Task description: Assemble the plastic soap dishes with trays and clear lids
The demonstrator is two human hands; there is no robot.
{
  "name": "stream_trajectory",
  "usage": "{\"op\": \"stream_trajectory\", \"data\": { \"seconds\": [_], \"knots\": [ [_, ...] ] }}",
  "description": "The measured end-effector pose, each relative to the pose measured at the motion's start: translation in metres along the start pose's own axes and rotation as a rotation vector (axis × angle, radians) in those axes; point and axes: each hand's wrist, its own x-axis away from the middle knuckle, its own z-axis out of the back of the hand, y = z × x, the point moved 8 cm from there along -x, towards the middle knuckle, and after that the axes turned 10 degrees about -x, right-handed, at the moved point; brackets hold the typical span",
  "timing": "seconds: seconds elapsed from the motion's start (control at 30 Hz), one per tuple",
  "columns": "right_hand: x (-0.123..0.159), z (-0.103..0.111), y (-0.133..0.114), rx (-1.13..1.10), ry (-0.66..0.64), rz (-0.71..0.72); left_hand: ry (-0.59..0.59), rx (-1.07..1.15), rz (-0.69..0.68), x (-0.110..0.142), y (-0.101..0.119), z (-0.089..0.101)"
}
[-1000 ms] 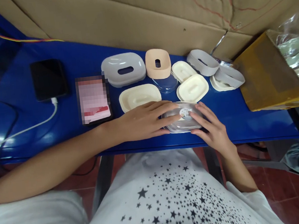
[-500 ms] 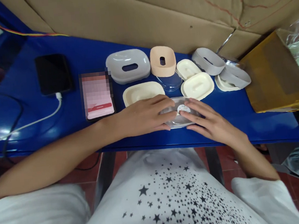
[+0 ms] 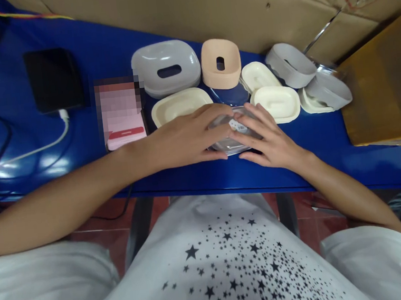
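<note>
Steadying of the clear, rounded plastic container (image 3: 231, 145) is apparently being done by the left hand (image 3: 185, 139) and right hand (image 3: 281, 148), fingers spread; even fingertip pressure seems needed next.

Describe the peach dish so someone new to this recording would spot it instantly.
Follow the blue table to its far edge, below the brown backing. Just right of the large grey oval dish sits the peach dish. Its colour sets it apart: the pieces around it are grey, cream or clear.
</note>
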Motion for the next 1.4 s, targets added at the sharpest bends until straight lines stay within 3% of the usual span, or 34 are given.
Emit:
{"op": "stream_trajectory", "data": {
  "seconds": [0.23,0.37,0.53,0.67,0.83,1.03,1.13,1.23,1.33,1.4],
  "knots": [
    [0.001,0.008,-0.004,0.001,0.057,0.097,-0.052,0.135,-0.023,0.003,-0.004,-0.003],
    [0.006,0.006,-0.005,0.036,-0.012,0.118,-0.08,0.229,-0.023,0.003,-0.002,0.005],
    [0.006,0.002,-0.006,0.063,-0.152,0.019,-0.065,0.285,-0.024,0.003,-0.004,0.006],
    [0.005,0.006,-0.007,0.062,-0.135,-0.013,-0.105,0.227,0.027,0.004,-0.007,-0.004],
    [0.008,0.007,-0.008,0.059,-0.07,0.088,-0.077,0.196,-0.004,0.003,0.001,-0.002],
    [0.008,-0.002,0.001,-0.025,-0.169,-0.059,-0.076,0.186,-0.021,0.001,0.008,0.002],
    [0.007,0.002,-0.007,-0.045,-0.136,-0.033,-0.093,0.193,-0.013,0.001,0.007,0.0],
    [0.003,0.014,-0.009,-0.177,-0.015,-0.012,-0.107,0.155,-0.021,0.0,0.007,0.001],
    [-0.001,0.029,0.015,-0.374,0.175,-0.153,-0.099,0.116,-0.072,-0.001,0.012,0.008],
    [-0.003,0.029,0.033,-0.365,0.174,-0.242,-0.097,0.092,-0.12,0.0,0.018,0.012]
  ]
}}
